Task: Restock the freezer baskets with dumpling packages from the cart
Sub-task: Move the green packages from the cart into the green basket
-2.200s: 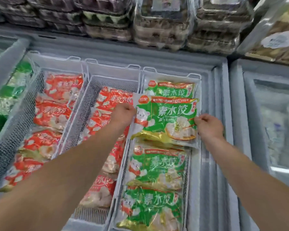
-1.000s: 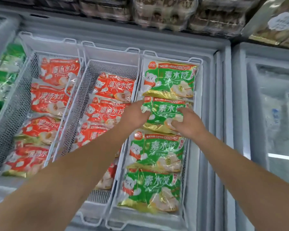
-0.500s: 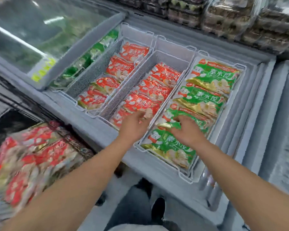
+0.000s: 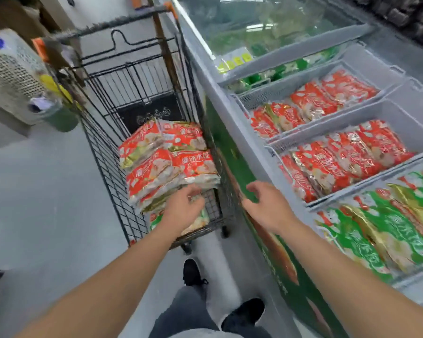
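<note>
I see my left hand (image 4: 185, 208) at center frame, fingers spread and loose, reaching over the near end of the wire cart (image 4: 112, 152) just above the stack of red dumpling packages (image 4: 166, 162); I can't tell whether it touches them. My right hand (image 4: 266, 206) hovers empty, fingers loosely curled and apart, beside the freezer's green front (image 4: 274, 252). At right, two freezer baskets hold red packages (image 4: 340, 162), and the nearest basket (image 4: 366, 193) at lower right holds green dumpling packages (image 4: 386, 235).
</note>
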{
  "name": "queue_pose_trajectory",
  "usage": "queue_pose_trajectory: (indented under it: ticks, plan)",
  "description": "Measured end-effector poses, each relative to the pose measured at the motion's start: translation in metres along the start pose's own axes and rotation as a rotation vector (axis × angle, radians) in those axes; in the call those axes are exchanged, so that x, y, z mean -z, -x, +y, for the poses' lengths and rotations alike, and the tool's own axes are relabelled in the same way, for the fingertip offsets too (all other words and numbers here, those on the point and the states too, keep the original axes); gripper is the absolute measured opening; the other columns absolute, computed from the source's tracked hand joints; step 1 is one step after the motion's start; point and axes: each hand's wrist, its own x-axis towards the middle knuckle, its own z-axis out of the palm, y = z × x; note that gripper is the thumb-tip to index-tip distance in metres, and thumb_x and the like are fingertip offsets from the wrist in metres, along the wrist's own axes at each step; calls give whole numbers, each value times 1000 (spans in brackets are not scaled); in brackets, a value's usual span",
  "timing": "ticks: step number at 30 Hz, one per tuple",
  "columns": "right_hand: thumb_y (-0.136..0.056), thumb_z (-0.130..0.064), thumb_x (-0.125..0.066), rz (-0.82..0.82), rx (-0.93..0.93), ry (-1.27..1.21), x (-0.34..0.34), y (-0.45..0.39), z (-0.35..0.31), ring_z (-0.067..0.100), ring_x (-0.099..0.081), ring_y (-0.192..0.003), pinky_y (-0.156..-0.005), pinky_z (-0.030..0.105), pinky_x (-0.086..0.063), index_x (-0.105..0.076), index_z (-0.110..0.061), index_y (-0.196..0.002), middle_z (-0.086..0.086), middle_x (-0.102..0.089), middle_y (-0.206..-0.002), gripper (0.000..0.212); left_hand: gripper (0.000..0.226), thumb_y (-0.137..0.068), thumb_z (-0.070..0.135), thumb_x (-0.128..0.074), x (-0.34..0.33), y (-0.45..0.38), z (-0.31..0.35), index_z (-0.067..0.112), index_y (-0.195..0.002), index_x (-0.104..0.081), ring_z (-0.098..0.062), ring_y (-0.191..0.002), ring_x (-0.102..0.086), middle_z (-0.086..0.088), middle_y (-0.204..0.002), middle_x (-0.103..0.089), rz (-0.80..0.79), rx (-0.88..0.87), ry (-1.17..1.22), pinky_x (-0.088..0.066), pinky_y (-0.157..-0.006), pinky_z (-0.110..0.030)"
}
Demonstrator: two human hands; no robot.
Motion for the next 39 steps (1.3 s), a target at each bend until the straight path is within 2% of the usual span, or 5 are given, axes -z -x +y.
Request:
queue_pose_trajectory:
  ticks: [8,13,29,34,39]
  plan:
    - [-89,-27,-62,-208,-56,105,-100,-69,-61,23,-58,-116,-95,27,-41,-58,-13,-130,7,-60,-129,43,46,-91,31,-65,53,-36,-126,15,-133,-57,-25,-112,-63,-2,-133,-60,-3,298,177,-53,-96,-45]
    - [-91,-29,-62,-313,-148,175,-136,-102,-68,23,-56,-119,-96,29,-43,-57,-12,-131,7,-59,-133,44,48,-93,34,-61,48,-62,-169,16,-136,-53,-24,-115,-60,-1,-136,-58,-47,424,218,-44,-92,-29]
    - [-91,-33,-64,-598,-362,209,-248,-207,1,25,-53,-124,-98,31,-40,-50,-12,-138,6,-55,-138,54,61,-92,30,-57,-31,-138,-243,18,-149,-37,-29,-125,-52,-6,-147,-46,15,861,391,-47,-97,-38]
    - [-89,-25,-66,-569,-495,121,-282,-237,24,27,-53,-120,-105,40,-42,-45,-10,-140,8,-56,-132,57,49,-91,14,-58,-51,-160,-259,14,-138,-44,-27,-111,-59,-8,-133,-53,65,966,406,-53,-93,-43]
    - [-89,-17,-65,-419,-598,-34,-311,-252,41,25,-65,-91,-91,42,-54,-60,-9,-104,7,-67,-99,17,50,-86,12,-56,-63,-172,-269,14,-134,-47,-31,-119,-54,-9,-132,-54,106,963,345,-51,-97,-50]
